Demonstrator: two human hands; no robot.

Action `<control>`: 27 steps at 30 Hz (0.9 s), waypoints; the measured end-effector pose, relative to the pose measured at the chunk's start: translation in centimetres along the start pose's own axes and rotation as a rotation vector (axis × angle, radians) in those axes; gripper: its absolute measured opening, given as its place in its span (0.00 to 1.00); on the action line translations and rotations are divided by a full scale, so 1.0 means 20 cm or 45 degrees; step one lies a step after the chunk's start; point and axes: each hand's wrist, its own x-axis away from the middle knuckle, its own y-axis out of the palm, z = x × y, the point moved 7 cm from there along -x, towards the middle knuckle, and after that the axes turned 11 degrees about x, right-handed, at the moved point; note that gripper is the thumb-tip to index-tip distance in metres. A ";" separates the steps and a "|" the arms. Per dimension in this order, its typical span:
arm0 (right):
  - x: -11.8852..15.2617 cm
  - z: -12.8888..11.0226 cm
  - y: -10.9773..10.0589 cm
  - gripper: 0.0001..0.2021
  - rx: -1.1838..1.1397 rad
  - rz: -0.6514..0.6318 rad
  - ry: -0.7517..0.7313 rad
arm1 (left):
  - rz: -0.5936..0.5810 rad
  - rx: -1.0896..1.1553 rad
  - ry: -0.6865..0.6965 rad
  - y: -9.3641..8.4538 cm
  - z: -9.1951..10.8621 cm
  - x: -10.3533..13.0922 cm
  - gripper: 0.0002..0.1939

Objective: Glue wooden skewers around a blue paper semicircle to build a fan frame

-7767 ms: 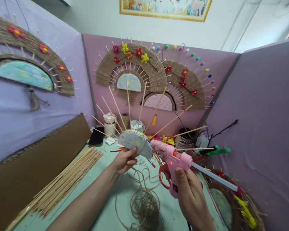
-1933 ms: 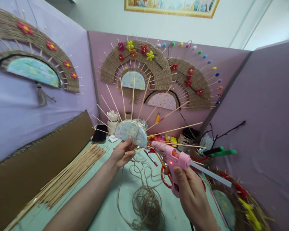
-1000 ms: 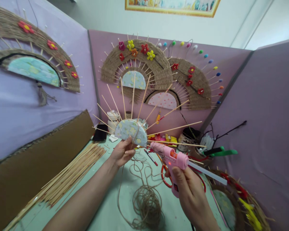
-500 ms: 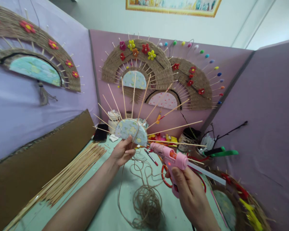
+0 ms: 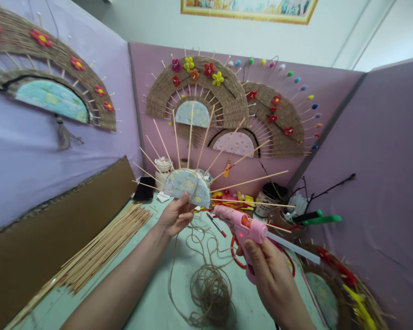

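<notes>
My left hand [image 5: 176, 214] grips the lower edge of a half-round piece covered in pale blue floral fabric [image 5: 182, 184]. Thin wooden sticks [image 5: 191, 137] fan out from its curved edge, and a strand of twine crosses its face. In my right hand [image 5: 273, 275] is a pink hot glue gun [image 5: 239, 222], its red light lit and a clear glue stick [image 5: 292, 246] poking out of the back. The gun's nozzle is close to the right corner of the half-round piece; whether they touch I cannot tell. Below lies a loose heap of jute twine [image 5: 211, 293].
A bundle of wooden sticks [image 5: 106, 250] lies left, beside a brown cardboard strip [image 5: 65, 238]. Finished twine-woven fans [image 5: 196, 91] hang on the panels. A pen [image 5: 216, 225], a white jar [image 5: 163, 170] and a pot with green-handled scissors [image 5: 316, 217] stand or lie around the table.
Almost nothing differs. The view has shifted very slightly, and both hands keep their hold on the fabric piece and the glue gun.
</notes>
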 end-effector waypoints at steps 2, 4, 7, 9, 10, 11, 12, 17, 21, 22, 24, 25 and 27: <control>0.00 0.00 0.00 0.26 0.027 0.001 -0.009 | 0.004 0.002 0.002 0.00 0.00 0.00 0.16; 0.00 0.00 0.00 0.26 0.059 0.003 -0.023 | 0.012 0.000 0.003 0.01 0.00 0.00 0.16; 0.00 -0.01 -0.01 0.26 0.075 0.007 -0.038 | 0.025 -0.026 0.007 0.01 0.00 0.00 0.17; 0.00 -0.01 -0.01 0.27 0.070 0.016 -0.046 | 0.033 -0.042 0.011 0.01 0.00 0.00 0.16; 0.00 -0.01 -0.01 0.26 0.068 0.018 -0.048 | 0.037 -0.043 0.011 0.01 0.00 0.00 0.16; 0.00 -0.01 -0.01 0.26 0.068 0.015 -0.052 | 0.036 -0.039 0.012 0.00 0.00 0.00 0.15; -0.01 -0.01 0.00 0.26 0.072 0.004 -0.061 | 0.033 -0.031 0.013 0.00 0.00 0.00 0.15; -0.03 -0.01 0.02 0.23 0.120 -0.105 -0.159 | 0.024 -0.010 0.028 -0.01 0.01 0.00 0.12; 0.01 0.01 0.00 0.20 0.173 -0.114 -0.180 | 0.098 -0.011 0.029 0.01 0.02 0.01 0.07; 0.03 0.02 -0.01 0.19 0.210 -0.110 -0.183 | 0.115 -0.010 0.021 0.02 0.02 0.01 0.07; 0.10 0.07 -0.03 0.16 0.326 -0.121 -0.161 | 0.134 -0.021 -0.010 0.04 0.01 0.02 0.09; 0.14 0.11 -0.04 0.15 0.401 -0.130 -0.133 | 0.146 -0.030 -0.019 0.05 0.00 0.02 0.10; 0.23 0.23 -0.07 0.13 0.570 -0.142 -0.050 | 0.171 -0.068 0.011 0.05 0.01 0.02 0.11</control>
